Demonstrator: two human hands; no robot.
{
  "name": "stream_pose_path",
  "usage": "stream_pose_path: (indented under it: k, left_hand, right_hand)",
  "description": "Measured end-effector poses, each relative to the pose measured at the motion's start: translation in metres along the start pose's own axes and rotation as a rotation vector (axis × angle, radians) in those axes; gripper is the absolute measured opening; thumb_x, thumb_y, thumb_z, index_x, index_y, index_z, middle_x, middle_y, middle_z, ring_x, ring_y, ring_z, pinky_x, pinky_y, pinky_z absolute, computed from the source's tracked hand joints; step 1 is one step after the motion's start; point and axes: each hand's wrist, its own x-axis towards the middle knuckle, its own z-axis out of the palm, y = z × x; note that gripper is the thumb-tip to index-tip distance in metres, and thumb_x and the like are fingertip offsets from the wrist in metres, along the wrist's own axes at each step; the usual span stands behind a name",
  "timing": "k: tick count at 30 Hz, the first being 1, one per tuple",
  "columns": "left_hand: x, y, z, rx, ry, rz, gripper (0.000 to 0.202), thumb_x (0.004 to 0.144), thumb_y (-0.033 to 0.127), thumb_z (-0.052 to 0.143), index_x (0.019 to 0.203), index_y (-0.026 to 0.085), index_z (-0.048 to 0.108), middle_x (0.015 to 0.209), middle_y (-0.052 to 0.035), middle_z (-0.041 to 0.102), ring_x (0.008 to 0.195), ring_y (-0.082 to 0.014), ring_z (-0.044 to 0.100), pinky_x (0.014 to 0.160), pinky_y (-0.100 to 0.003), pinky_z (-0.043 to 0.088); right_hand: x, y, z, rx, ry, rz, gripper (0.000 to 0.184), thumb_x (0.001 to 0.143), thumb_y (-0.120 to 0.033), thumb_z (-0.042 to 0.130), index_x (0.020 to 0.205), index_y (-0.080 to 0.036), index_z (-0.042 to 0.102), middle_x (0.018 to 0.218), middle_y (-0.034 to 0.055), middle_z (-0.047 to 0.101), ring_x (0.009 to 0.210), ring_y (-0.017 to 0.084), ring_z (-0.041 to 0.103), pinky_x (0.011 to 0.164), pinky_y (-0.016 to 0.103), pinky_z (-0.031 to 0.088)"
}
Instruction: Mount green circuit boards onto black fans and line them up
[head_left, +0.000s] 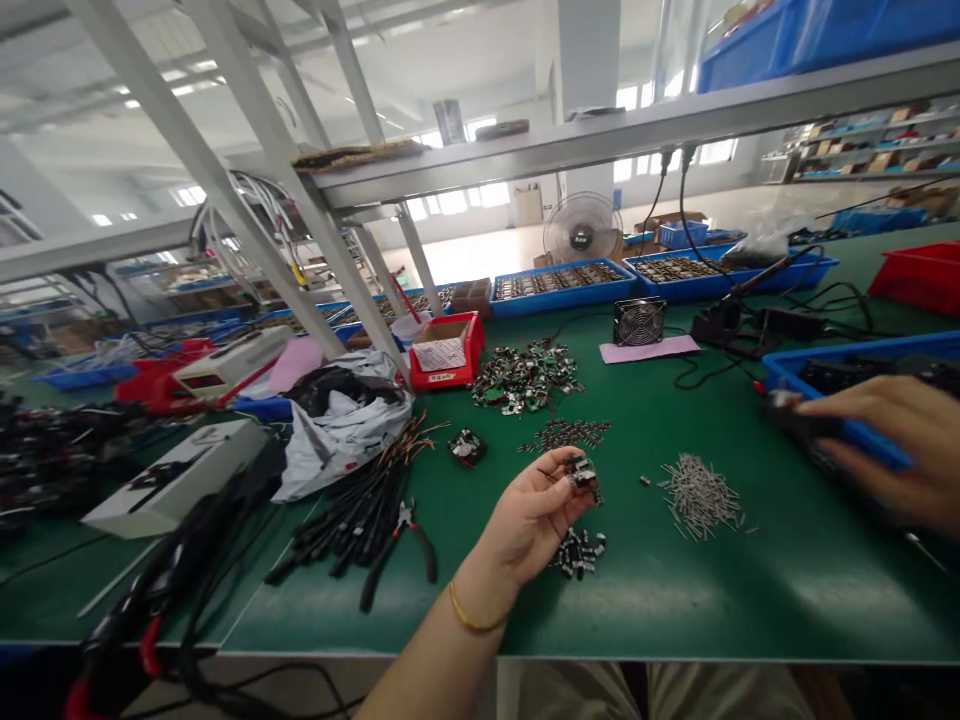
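My left hand (536,515) pinches a small black-and-silver electronic part (581,472) between thumb and fingers, above the green table. Just below it lies a small pile of black-and-white parts (579,553). Motion smears my right hand (892,450) at the right, by the near edge of a blue bin (874,430). Its fingers are closed around a dark object (799,418), too blurred to name. Between the hands is a heap of short grey metal pins (701,495). Small brownish parts (568,434) lie scattered behind my left hand.
Circuit boards with wires (525,377) are heaped beside a red bin (448,350). Cutting pliers (401,550) and black cables (352,520) lie left. A small fan (639,322) and a soldering iron stand (716,325) stand farther back. A metal shelf (480,165) spans overhead.
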Motion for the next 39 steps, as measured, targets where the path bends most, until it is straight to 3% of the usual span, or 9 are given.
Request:
stream_pose_path:
  k: [3,7,10,14,20,27,30,33,39]
  left_hand:
    - [-0.007,-0.004,0.001,0.015,0.041,0.025,0.045,0.066,0.015,0.096,0.107,0.015,0.076,0.092,-0.0031,0.073,0.083,-0.0117,0.070,0.083,-0.023,0.059]
    - [-0.020,-0.009,0.002,0.057,0.088,0.053,0.044,0.066,0.016,0.097,0.105,0.016,0.076,0.096,-0.0028,0.072,0.085,-0.0118,0.068,0.083,-0.024,0.058]
    - [-0.030,-0.013,0.004,0.084,0.112,0.043,0.043,0.067,0.018,0.097,0.105,0.016,0.076,0.095,-0.0026,0.070,0.085,-0.0116,0.067,0.082,-0.023,0.056]
    - [-0.039,-0.022,0.007,0.162,0.167,0.068,0.042,0.069,0.025,0.096,0.104,0.017,0.074,0.096,-0.0022,0.069,0.087,-0.0122,0.065,0.082,-0.023,0.053]
    - [-0.040,-0.045,0.025,0.412,0.068,-0.029,0.045,0.077,0.038,0.090,0.110,0.017,0.067,0.095,-0.0028,0.069,0.083,-0.0123,0.061,0.079,-0.023,0.047]
    - [-0.037,-0.051,0.035,0.749,0.071,-0.020,0.060,0.085,0.049,0.080,0.130,0.017,0.055,0.114,-0.0110,0.065,0.102,-0.0231,0.062,0.092,-0.035,0.049]
    - [-0.040,-0.034,0.026,1.129,0.012,0.096,0.087,0.077,0.042,0.088,0.150,0.022,0.044,0.148,-0.0174,0.053,0.138,-0.0348,0.047,0.119,-0.051,0.030]
    - [-0.038,-0.025,0.013,1.376,-0.141,0.132,0.102,0.069,0.031,0.094,0.156,0.025,0.041,0.164,-0.0144,0.039,0.157,-0.0373,0.021,0.128,-0.057,0.002]
    - [-0.023,-0.047,0.000,1.453,-0.151,0.212,0.101,0.074,0.017,0.086,0.160,0.022,0.034,0.138,-0.0140,0.066,0.149,-0.0338,0.038,0.127,-0.057,-0.002]
  right_hand:
    - [0.001,-0.090,0.031,0.238,-0.080,-0.256,0.026,0.107,-0.017,0.046,0.123,-0.023,0.066,0.109,0.0072,0.070,0.100,0.021,0.066,0.092,0.033,0.052]
    - [-0.020,-0.143,0.079,0.393,-0.180,-0.341,0.038,0.110,-0.015,0.028,0.121,-0.018,0.064,0.108,0.0096,0.069,0.106,0.023,0.062,0.093,0.034,0.053]
    - [-0.030,-0.149,0.093,0.444,-0.241,-0.304,0.036,0.107,-0.011,0.030,0.120,-0.018,0.063,0.106,0.0100,0.067,0.103,0.024,0.062,0.092,0.036,0.055]
    - [-0.026,-0.149,0.079,0.504,-0.362,-0.167,0.029,0.101,-0.017,0.048,0.128,-0.021,0.057,0.121,0.0116,0.062,0.112,0.026,0.061,0.096,0.041,0.056]
    - [-0.010,-0.156,0.060,0.638,-0.234,0.070,0.054,0.103,-0.031,0.056,0.150,-0.017,0.035,0.149,0.0181,0.045,0.140,0.025,0.045,0.114,0.038,0.047]
    - [-0.016,-0.156,0.067,0.655,-0.171,0.128,0.039,0.105,-0.028,0.058,0.142,-0.022,0.049,0.128,0.0132,0.060,0.116,0.024,0.062,0.098,0.035,0.057]
    - [-0.025,-0.151,0.070,0.686,-0.168,0.200,0.041,0.103,-0.033,0.064,0.141,-0.024,0.051,0.127,0.0117,0.061,0.116,0.026,0.061,0.098,0.039,0.056]
    - [-0.032,-0.150,0.076,0.682,-0.196,0.265,0.040,0.099,-0.029,0.069,0.135,-0.026,0.053,0.125,0.0106,0.063,0.115,0.028,0.060,0.097,0.045,0.055]
    - [-0.034,-0.156,0.096,0.659,-0.182,0.310,0.039,0.090,-0.015,0.075,0.124,-0.023,0.056,0.117,0.0094,0.065,0.108,0.029,0.059,0.093,0.048,0.054]
